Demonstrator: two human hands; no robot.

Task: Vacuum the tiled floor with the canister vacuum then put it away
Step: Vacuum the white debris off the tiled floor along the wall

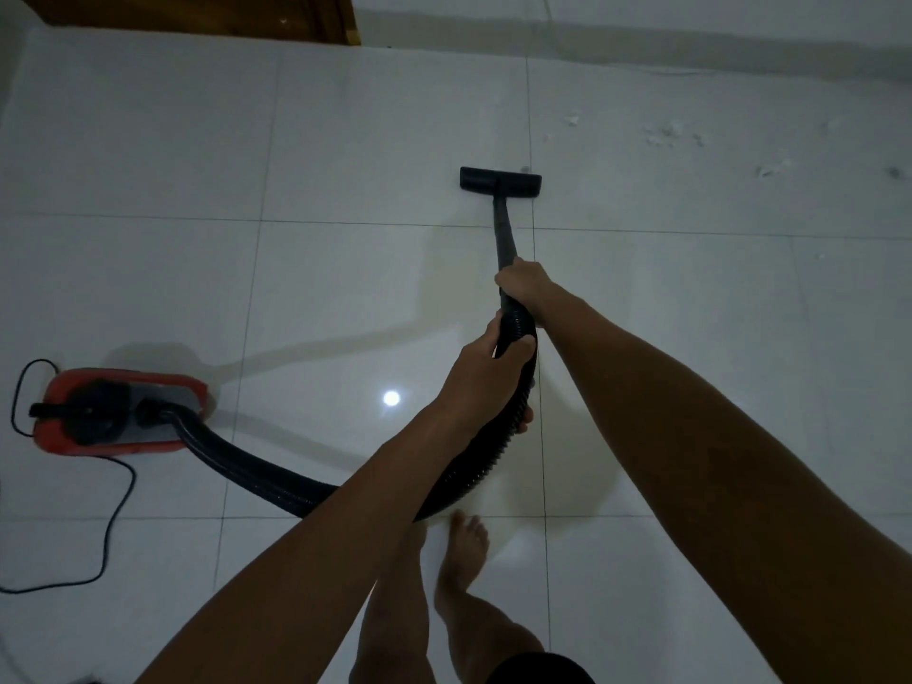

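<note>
While both the right hand point(522, 283) and left hand point(486, 372) grip the wand point(504, 234), its floor nozzle point(499, 180) resting on far tiles, the hose point(256, 469) looping beside the bare foot point(464, 545) could trip them, tugging the red canister vacuum point(118, 412) at left.

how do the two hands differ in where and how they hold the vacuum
The right hand grips the stiff wand, farther up toward the floor head; the left hand holds the ribbed hose just behind it, nearer the body. The right arm runs straighter; the left crosses in from the side. Both are wrapped round black tubing.
</note>
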